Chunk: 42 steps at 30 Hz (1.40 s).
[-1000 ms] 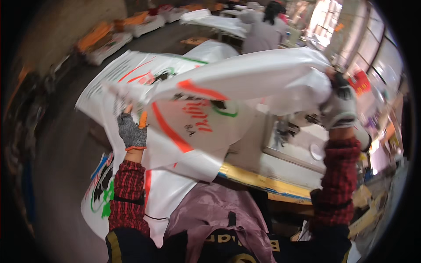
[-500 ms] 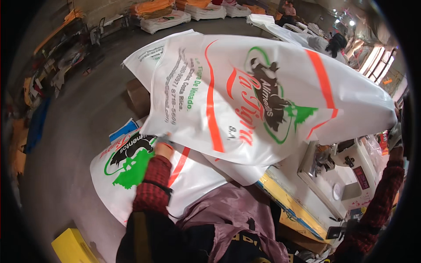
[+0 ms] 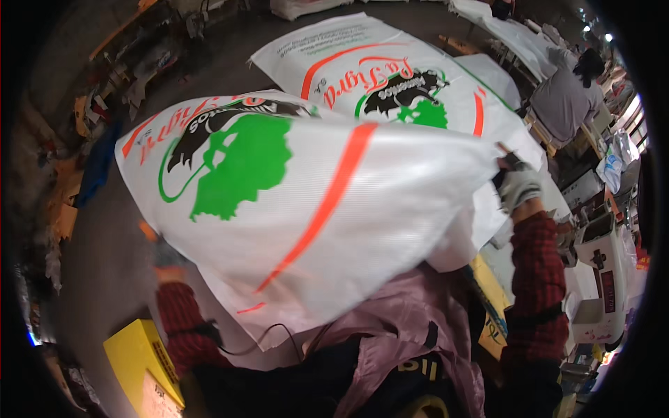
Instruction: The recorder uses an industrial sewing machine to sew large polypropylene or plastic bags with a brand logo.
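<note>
1. The gloved right hand (image 3: 519,187) gripped the edge of the white printed sack (image 3: 313,209); it hung spread over the floor.
2. The left hand (image 3: 164,252) lay under the sack; grip untellable.

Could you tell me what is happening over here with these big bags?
A person in gloves is holding up a large white woven sack printed in green, red and black. The right hand grips its edge; the left hand is mostly hidden under it. More printed sacks lie flat on the floor beyond.
</note>
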### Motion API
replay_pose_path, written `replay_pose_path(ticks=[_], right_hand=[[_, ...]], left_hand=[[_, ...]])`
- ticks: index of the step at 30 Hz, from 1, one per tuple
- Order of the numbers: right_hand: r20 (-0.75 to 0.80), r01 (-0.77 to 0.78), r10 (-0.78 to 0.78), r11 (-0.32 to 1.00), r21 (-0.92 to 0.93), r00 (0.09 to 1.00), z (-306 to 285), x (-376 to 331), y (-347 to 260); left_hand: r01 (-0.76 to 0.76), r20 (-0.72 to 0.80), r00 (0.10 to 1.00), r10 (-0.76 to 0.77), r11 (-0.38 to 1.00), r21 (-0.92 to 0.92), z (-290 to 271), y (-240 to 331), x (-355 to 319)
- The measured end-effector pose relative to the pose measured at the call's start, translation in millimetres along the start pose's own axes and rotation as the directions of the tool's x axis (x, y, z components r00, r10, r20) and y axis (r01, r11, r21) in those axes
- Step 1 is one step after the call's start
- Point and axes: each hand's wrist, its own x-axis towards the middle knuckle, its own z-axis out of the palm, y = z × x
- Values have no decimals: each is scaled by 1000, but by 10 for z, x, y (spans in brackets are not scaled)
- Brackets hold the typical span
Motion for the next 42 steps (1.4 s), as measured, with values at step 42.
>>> replay_pose_path(ticks=[42], right_hand=[[297, 10, -13, 1000, 9, 955, 2837, -1919, 160]], left_hand=[[35, -400, 911, -104, -945, 325, 160, -1472, -1693]])
